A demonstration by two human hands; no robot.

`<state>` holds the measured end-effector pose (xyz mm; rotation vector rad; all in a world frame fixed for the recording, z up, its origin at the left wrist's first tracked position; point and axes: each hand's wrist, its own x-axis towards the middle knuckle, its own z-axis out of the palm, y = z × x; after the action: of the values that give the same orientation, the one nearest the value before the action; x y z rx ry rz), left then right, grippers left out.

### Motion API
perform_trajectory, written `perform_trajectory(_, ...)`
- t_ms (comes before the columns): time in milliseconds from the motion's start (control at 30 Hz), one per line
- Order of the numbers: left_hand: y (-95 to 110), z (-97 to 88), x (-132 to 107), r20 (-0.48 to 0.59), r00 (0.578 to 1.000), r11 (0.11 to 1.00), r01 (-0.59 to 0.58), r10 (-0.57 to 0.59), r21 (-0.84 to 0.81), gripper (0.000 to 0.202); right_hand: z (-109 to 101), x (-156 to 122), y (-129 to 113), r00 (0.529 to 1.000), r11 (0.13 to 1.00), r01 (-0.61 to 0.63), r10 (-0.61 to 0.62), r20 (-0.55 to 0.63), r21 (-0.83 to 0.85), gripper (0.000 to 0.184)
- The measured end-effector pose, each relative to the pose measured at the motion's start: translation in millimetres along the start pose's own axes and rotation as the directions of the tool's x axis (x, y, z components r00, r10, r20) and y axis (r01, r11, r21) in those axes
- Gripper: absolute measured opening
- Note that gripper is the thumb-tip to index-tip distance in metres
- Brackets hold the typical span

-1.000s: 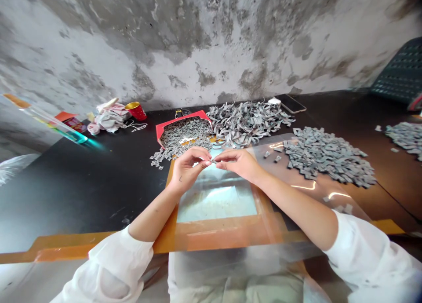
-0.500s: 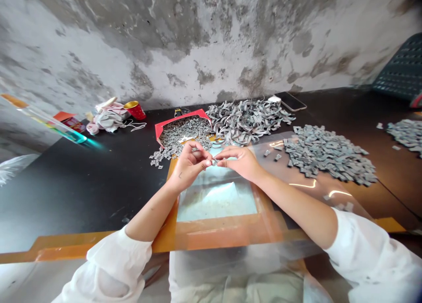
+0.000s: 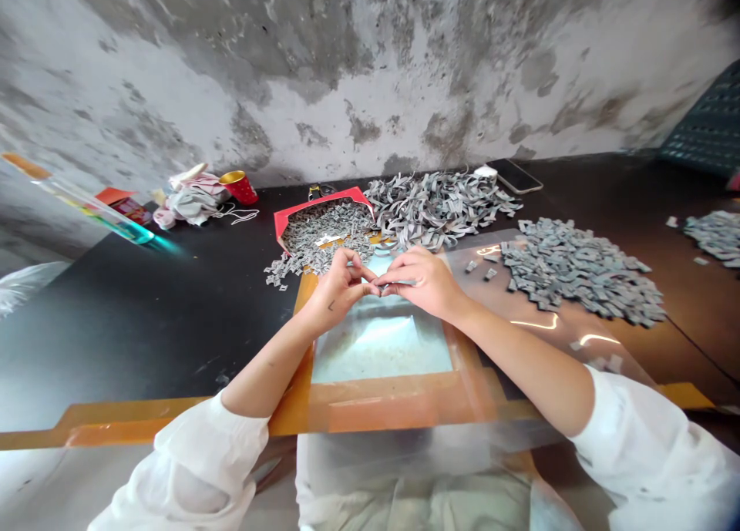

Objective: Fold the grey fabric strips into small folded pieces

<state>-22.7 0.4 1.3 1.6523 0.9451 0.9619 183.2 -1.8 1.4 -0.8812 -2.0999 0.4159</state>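
My left hand [image 3: 345, 286] and my right hand [image 3: 425, 280] meet at their fingertips above a pale sheet [image 3: 385, 350] taped to the table. Thumb and fingers of each are pinched together on one small grey piece [image 3: 380, 288], mostly covered by the fingertips. Beyond my left hand, many small grey pieces [image 3: 324, 226] spill out of an open red box [image 3: 283, 221]. A heap of grey strips [image 3: 442, 203] lies behind my right hand. To its right spreads a pile of small folded grey pieces [image 3: 581, 269], with a couple of loose ones beside it.
Clear plastic film [image 3: 479, 315] and brown tape [image 3: 375, 408] cover the front of the black table [image 3: 220, 315]. Toward the wall stand a red cup [image 3: 240, 189], bundled cloth [image 3: 193, 196] and a phone [image 3: 517, 176]. Another grey pile [image 3: 717, 236] lies far right, near a dark perforated crate [image 3: 708, 122].
My fingertips have closed in nearer to each other, covering more of the small grey piece. My left hand has shifted slightly right; the piles look the same.
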Motion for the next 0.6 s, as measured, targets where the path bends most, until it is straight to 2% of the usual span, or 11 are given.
perform_trajectory(167, -5.7, 6.0, 1.0, -0.104, 0.994, 1.0, -0.02, 0.022, 0.023, 0.039, -2.1, -1.7, 0.5, 0.997, 0.972, 0.062, -0.068, -0.019, -0.227, 0.015)
perform_trajectory(300, -11.0, 11.5, 3.1, -0.175, 0.984, 0.999, -0.035, 0.034, 0.001, 0.039, -0.4, -2.4, 0.1, 0.996, 0.969, 0.028, -0.047, -0.072, -0.247, 0.016)
perform_trajectory(433, -13.8, 14.7, 2.8, -0.18, 0.982, 0.998, -0.058, 0.057, 0.003, 0.035, 1.5, -2.8, -1.0, 0.996, 0.965, -0.009, -0.014, -0.087, -0.263, 0.016)
perform_trajectory(500, -12.9, 16.7, 0.0, -0.178, 0.98, 0.995, -0.076, 0.085, 0.057, 0.032, 2.2, -3.7, -3.3, 0.997, 0.95, -0.028, 0.006, -0.072, -0.311, 0.015)
perform_trajectory(600, -8.9, 20.9, -5.5, -0.194, 0.972, 0.97, -0.086, 0.131, 0.227, 0.026, 3.7, -5.5, -8.7, 0.999, 0.931, -0.032, 0.028, -0.017, -0.364, 0.02)
